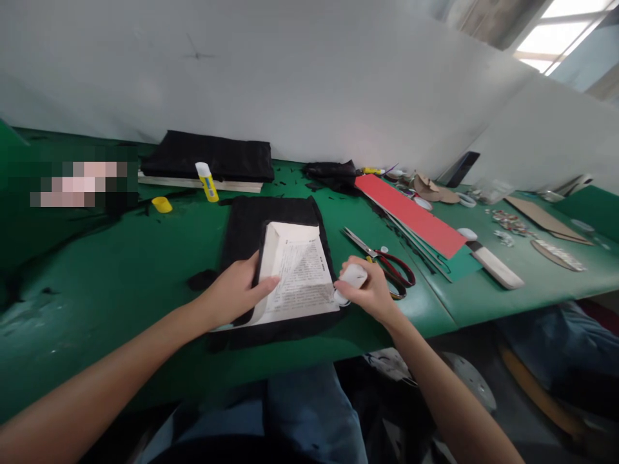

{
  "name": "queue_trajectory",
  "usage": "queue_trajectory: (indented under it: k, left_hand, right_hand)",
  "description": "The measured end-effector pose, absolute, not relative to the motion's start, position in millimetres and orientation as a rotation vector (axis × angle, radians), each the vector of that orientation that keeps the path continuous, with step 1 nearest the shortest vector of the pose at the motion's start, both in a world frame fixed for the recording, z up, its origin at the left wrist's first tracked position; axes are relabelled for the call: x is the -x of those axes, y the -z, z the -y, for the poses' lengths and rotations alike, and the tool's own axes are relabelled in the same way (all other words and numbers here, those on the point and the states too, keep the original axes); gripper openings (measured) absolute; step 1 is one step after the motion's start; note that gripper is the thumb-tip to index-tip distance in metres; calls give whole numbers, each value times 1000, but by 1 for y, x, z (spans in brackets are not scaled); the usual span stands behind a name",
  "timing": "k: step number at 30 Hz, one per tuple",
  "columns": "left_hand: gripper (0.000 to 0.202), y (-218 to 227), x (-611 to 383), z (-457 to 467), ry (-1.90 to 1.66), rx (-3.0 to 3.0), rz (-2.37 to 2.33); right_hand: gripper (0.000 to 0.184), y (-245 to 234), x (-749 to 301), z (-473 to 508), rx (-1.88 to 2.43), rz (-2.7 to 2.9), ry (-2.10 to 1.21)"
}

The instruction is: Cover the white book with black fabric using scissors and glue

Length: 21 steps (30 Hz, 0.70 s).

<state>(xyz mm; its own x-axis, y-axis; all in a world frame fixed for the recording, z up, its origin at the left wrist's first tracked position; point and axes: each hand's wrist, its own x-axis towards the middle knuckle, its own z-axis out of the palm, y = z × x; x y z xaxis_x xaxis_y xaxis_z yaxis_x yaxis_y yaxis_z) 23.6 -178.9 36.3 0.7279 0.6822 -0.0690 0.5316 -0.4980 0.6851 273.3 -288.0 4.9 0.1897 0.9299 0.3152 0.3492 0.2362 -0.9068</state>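
A book (302,274) lies on a larger piece of black cloth (246,225), its printed page facing up and its left part raised. My left hand (236,290) grips the raised left side, thumb on the page and fingers behind the dark cover. At the page's right edge, my right hand (370,290) is closed around a white rounded object (354,276), whose exact kind I cannot make out. Just beyond that hand is a pair of scissors (374,253) with red-and-black handles, blades pointing away to the left.
An uncapped glue stick (207,182) stands near its yellow cap (162,205). Behind it, folded black cloth (207,154) lies over a pale stack. To the right are a red sheet (411,212), a white-and-black case (496,264) and cardboard pieces (546,219). A wall borders the table.
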Motion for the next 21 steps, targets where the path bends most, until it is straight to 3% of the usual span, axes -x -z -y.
queue_trajectory:
  k: [14, 21]
  left_hand:
    - [57, -38, -23, 180, -269, -2236, -925]
    - [58, -38, -24, 180, -283, -2243, -927]
  right_hand:
    - [21, -6, -269, 291, 1295, 1421, -547]
    - [26, -6, -272, 291, 1318, 1368, -549]
